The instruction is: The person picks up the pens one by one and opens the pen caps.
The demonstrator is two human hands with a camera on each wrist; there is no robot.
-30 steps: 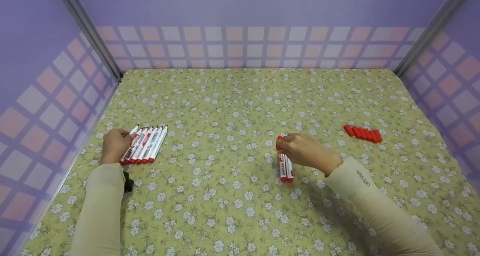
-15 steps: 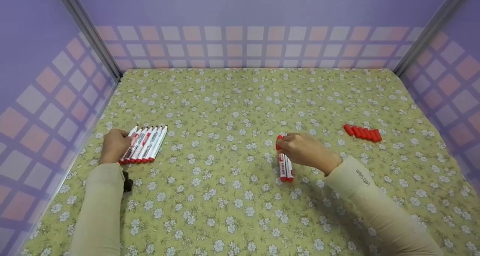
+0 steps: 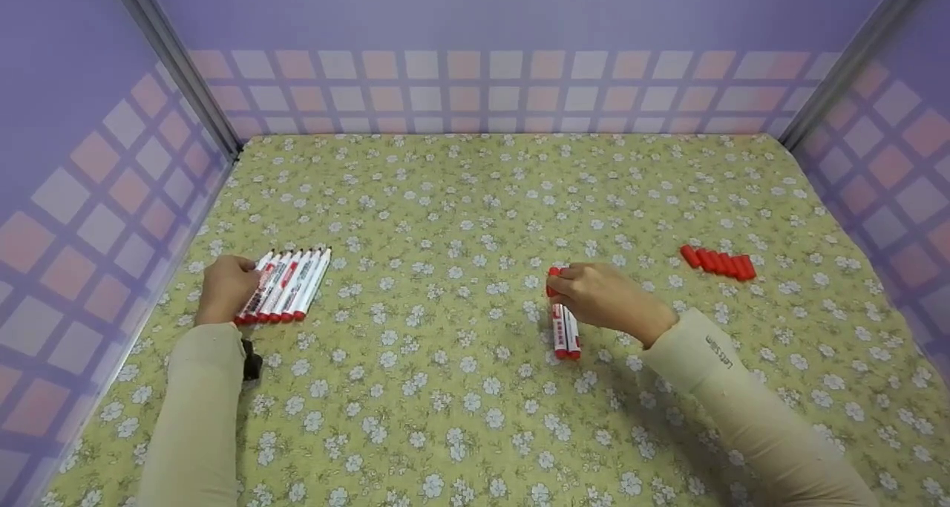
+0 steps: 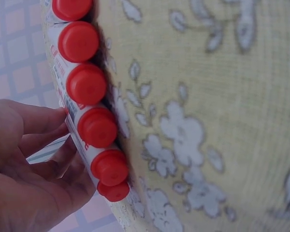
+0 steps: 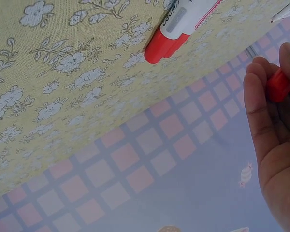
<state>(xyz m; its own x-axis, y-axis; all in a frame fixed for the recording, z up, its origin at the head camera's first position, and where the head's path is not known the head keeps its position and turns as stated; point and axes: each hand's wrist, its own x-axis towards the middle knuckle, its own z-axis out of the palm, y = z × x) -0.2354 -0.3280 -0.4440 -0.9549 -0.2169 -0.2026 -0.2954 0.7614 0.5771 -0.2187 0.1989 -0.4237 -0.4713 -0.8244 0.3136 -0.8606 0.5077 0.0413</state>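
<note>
On the left, several uncapped white markers [image 3: 295,288] lie side by side, dark tips pointing away and red ends toward me. My left hand [image 3: 225,288] grips the leftmost marker [image 3: 264,260] of that row, thumb on its upper side. In the left wrist view the fingers [image 4: 48,164] meet the row's edge, partly hidden behind the red ends [image 4: 97,127]. Right of the middle, my right hand [image 3: 605,299] pinches a loose red cap [image 5: 279,87]. Just beneath it lie two capped markers [image 3: 565,336], side by side, their far ends covered by the hand in the head view.
Several loose red caps [image 3: 720,263] lie in a slanting row on the right. A flowered yellow-green cloth [image 3: 445,210] covers the table. Purple panels with pink and white squares [image 3: 505,95] enclose the back and both sides.
</note>
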